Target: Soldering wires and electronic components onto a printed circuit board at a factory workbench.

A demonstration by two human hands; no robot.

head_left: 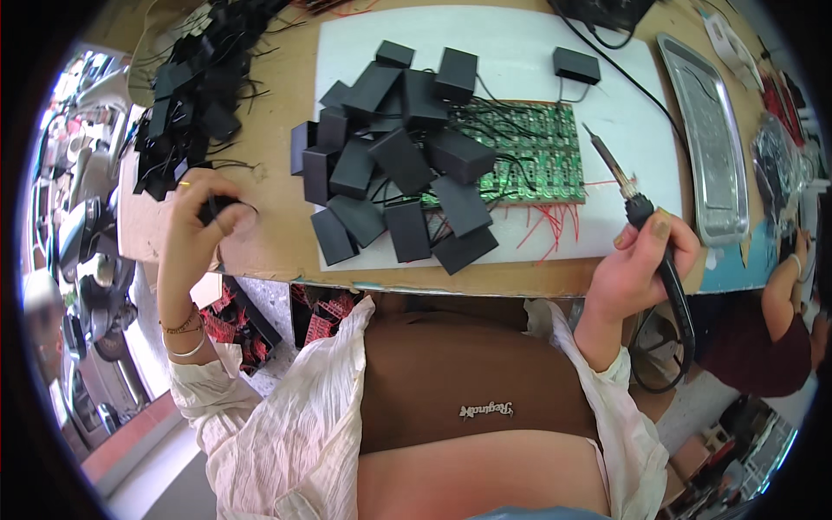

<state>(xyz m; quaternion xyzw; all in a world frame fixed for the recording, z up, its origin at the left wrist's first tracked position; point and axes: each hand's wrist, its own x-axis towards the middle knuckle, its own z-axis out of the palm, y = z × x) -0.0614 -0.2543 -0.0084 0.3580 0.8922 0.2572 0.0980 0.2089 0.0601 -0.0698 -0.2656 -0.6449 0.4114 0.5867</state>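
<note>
Brown top (477, 373) fronts the cardboard-topped desk (277, 204), scooters (85, 230) past its left edge; left hand (196, 201) pinches a black piece (220, 206), right hand (648, 260) grips a soldering iron (640, 209)

Boxes (401, 162) and circuit board (555, 156) on sheet (520, 52); tray (716, 165) right; box pile (218, 121) left.
</note>
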